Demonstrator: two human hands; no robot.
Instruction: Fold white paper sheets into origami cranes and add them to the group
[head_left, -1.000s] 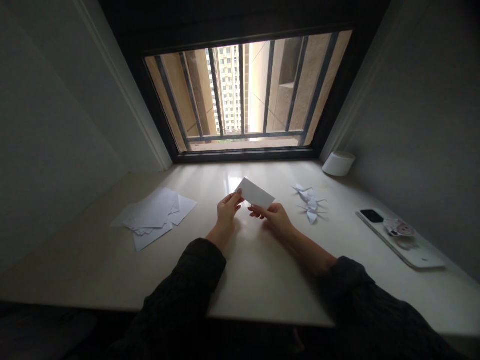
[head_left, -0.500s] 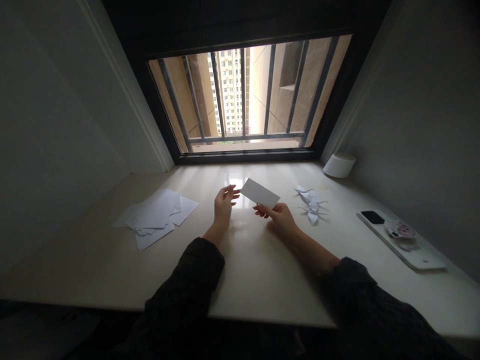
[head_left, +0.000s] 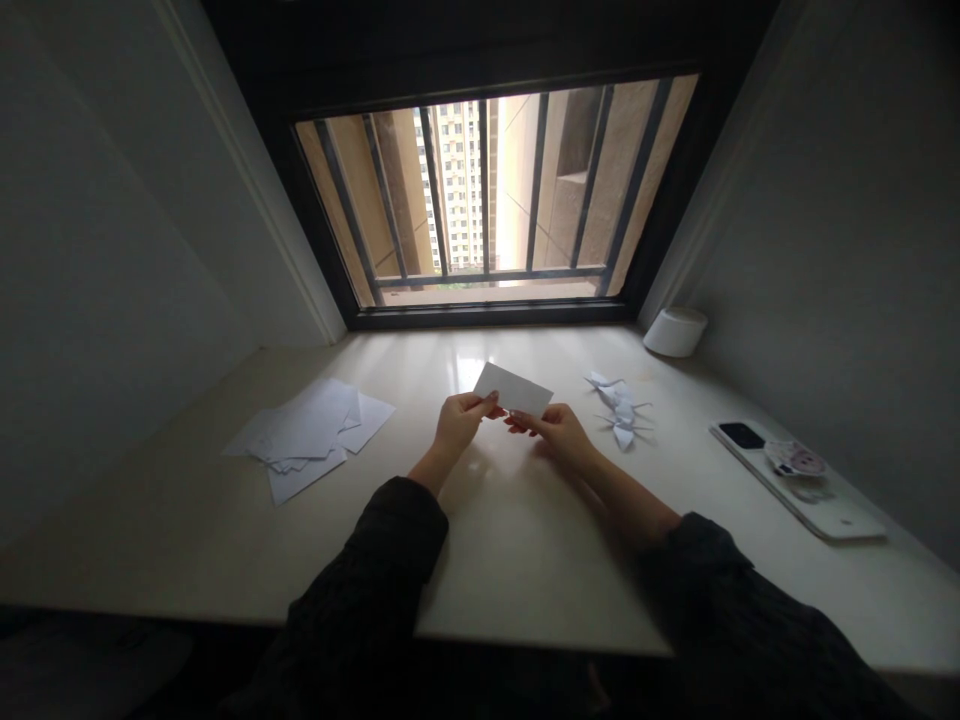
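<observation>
so there's a loose, overlapping pile of white paper (head_left: pixel 307 425) at mid-left of the frame, well apart from the hands. right of centre, a little cluster of folded paper cranes (head_left: pixel 621 408) sits near the right hand (head_left: pixel 562 432), all pointy wings and thin tips. a phone (head_left: pixel 832 510) lies camera side up at lower right, with a cartoon-looking piece on its back, and a rounded white container (head_left: pixel 676 332) is up by the right wall (head_left: pixel 847 220). the counter (head_left: pixel 510 580) is pale, smooth and kinda glossy, running up to a dark-framed window with bars (head_left: pixel 484 190) at upper centre. the flat, thin rectangular sheet (head_left: pixel 517 385) is mid-frame, held above the counter, left hand (head_left: pixel 459 424) and right hand both pinching its lower edge. dark sleeves (head_left: pixel 397 530), too.
</observation>
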